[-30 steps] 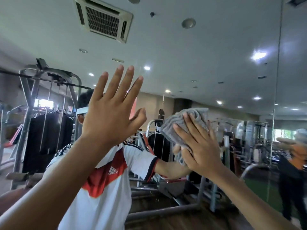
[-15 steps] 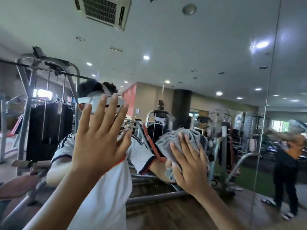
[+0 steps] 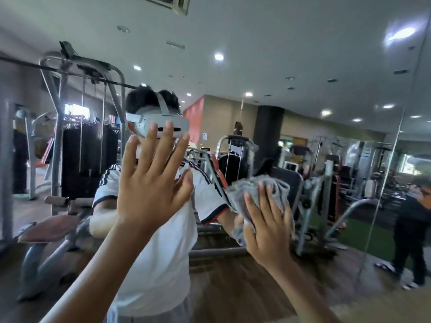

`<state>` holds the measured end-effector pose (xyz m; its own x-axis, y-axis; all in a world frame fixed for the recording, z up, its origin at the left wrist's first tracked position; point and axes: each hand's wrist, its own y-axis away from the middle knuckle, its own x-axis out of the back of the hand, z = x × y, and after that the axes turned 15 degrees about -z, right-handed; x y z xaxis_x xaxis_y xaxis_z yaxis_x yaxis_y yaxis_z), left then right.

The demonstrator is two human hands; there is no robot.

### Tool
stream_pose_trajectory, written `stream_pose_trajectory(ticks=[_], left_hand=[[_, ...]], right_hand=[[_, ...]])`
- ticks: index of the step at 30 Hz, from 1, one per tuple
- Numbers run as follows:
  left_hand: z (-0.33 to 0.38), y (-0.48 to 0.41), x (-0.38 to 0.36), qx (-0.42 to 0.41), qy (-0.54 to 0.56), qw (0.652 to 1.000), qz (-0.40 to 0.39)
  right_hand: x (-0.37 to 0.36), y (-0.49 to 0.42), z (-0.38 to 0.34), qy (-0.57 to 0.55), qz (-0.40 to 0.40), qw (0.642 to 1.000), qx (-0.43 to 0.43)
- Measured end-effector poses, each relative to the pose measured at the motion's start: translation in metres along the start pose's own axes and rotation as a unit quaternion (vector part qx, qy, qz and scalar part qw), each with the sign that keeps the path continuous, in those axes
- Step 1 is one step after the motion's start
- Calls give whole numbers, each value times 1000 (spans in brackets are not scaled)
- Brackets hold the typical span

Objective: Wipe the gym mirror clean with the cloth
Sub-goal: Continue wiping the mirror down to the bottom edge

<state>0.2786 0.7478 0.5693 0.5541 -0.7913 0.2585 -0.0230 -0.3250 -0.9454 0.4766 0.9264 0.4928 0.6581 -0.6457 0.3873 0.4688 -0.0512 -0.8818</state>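
The gym mirror (image 3: 268, 54) fills the whole view and reflects the room and the person. My right hand (image 3: 268, 231) presses a crumpled grey cloth (image 3: 261, 192) flat against the glass, fingers straight and spread over it, at centre right. My left hand (image 3: 151, 183) is raised to the left of it with its fingers straight and spread, palm toward the mirror. Whether that palm touches the glass cannot be told.
A vertical seam between mirror panels (image 3: 391, 159) runs down the right side. In the reflection stand weight machines (image 3: 77, 136), a wooden floor (image 3: 245, 287) and another person (image 3: 412, 229) at the far right.
Both hands have come down the mirror, the right one dragging the cloth downward. The view has tilted lower, so more floor and less ceiling show.
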Motion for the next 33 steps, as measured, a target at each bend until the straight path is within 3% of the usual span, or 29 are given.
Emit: stream_pose_trajectory(ticks=[2,6,8,11,13,16,18,22,23,25,27,29,31,33], left_hand=[[5,14,-1,12,5,1000,-11],[10,23,-3,24,2,1000,-14],[9,22,-4,22,7,1000,-11],[8,23,-5,19,12,1000,-6],[6,22,-5,17,13,1000,-8],[7,27,-4,20,21,999,-17],[13,36,-5,27,23,999,-21],[18,50,-10,34,28,999,-21],[17,50,-11,32,28,999,-18],[15,48,-12,26,26,999,-11],[14,48,-12,22,30,999,-6],[15,52,-12,26,35,999,-8],[18,58,-12,42,33,998,-18],[21,63,-12,51,30,998,-27]], right_hand=[[3,23,32,12,-14,1000,-8],[21,-41,67,-56,95,970,-218],[29,-83,57,-80,125,951,-270],[21,-79,21,-54,118,971,-200],[5,-33,6,-25,68,995,-72],[-9,35,30,11,-1,996,87],[-5,35,56,-15,14,999,49],[15,-37,46,-66,87,977,-180],[16,-48,32,-76,99,971,-203],[11,-44,3,-74,89,982,-149],[-4,-2,-13,-44,25,999,-1],[-14,45,0,9,-33,991,126],[-11,56,29,21,-38,991,125],[-2,33,47,-9,-10,1000,13]])
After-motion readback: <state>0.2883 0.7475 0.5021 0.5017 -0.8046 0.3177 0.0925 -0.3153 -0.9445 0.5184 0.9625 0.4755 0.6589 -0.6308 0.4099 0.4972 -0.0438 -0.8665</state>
